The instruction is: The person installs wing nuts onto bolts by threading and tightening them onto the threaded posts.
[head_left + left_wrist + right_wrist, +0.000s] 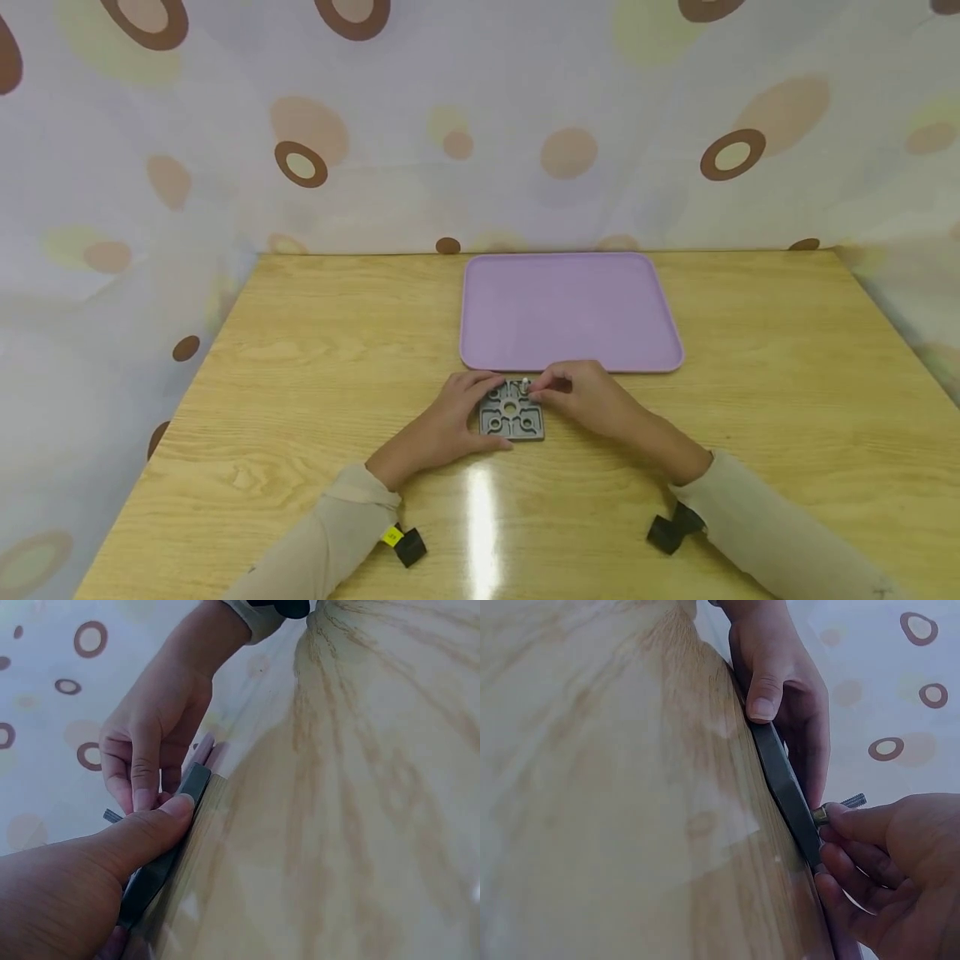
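A square grey metal plate [512,425] with raised ribs and several round holes lies on the table. My left hand [450,421] grips it from the left, thumb at the near edge and fingers at the far edge. At the plate's far right corner hole, my right hand [592,400] pinches a small bolt [853,801] between thumb and fingers. Its threaded end points up, and a brass-coloured part [820,816] shows at its base in the right wrist view. How deep the bolt sits in the hole is hidden by the fingers.
A purple tray [562,312] lies just beyond the plate, near the table's back edge. The wooden table [337,333] meets a spotted cloth [510,200] hanging behind it and at both sides.
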### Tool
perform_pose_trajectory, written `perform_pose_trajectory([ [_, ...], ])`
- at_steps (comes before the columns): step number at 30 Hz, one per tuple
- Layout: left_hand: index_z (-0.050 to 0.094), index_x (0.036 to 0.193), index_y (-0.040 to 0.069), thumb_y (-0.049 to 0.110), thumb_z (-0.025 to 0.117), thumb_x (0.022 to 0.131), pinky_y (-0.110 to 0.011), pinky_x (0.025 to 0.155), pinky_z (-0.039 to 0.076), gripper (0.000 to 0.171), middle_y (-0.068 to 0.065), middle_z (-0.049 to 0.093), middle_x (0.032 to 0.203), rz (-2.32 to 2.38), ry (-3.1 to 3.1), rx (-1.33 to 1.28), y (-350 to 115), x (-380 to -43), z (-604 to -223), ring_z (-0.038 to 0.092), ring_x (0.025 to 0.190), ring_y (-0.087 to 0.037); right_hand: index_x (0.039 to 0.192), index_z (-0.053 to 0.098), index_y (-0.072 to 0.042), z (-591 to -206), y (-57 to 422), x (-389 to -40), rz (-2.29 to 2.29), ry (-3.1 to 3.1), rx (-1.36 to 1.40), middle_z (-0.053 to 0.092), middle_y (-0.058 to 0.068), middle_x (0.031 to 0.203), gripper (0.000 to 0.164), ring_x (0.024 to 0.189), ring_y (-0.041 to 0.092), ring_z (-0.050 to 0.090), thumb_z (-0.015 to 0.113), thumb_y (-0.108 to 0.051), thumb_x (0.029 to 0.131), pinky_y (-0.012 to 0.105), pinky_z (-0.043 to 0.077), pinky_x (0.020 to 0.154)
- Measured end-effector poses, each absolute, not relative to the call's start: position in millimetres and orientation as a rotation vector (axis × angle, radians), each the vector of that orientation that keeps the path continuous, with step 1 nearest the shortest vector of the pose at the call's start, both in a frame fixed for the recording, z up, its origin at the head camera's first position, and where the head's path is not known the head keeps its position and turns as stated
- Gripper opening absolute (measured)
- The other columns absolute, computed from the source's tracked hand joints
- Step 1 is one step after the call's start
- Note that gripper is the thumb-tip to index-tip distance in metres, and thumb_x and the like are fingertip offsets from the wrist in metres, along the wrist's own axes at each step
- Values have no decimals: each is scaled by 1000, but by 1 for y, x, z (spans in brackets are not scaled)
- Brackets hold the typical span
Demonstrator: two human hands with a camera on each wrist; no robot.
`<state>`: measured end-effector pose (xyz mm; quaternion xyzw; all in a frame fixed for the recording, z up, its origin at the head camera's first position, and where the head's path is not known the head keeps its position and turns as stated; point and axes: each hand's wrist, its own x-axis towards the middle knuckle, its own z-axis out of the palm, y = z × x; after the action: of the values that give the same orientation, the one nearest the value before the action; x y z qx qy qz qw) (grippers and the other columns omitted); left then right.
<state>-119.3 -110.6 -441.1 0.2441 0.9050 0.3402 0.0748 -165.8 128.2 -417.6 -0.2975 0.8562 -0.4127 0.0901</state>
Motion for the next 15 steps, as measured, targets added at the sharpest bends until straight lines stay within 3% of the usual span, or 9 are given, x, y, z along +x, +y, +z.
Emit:
perform_pose_trajectory([
  [15, 34, 144, 14, 57, 68, 75, -37, 103, 30, 89, 1, 32, 143, 1009, 2737, 762, -113, -120, -446, 25, 127, -15, 87, 71, -16, -417, 127, -166, -1190, 2541, -933, 66, -11, 87, 4, 85, 7, 60, 67, -19, 86, 29, 49, 80],
])
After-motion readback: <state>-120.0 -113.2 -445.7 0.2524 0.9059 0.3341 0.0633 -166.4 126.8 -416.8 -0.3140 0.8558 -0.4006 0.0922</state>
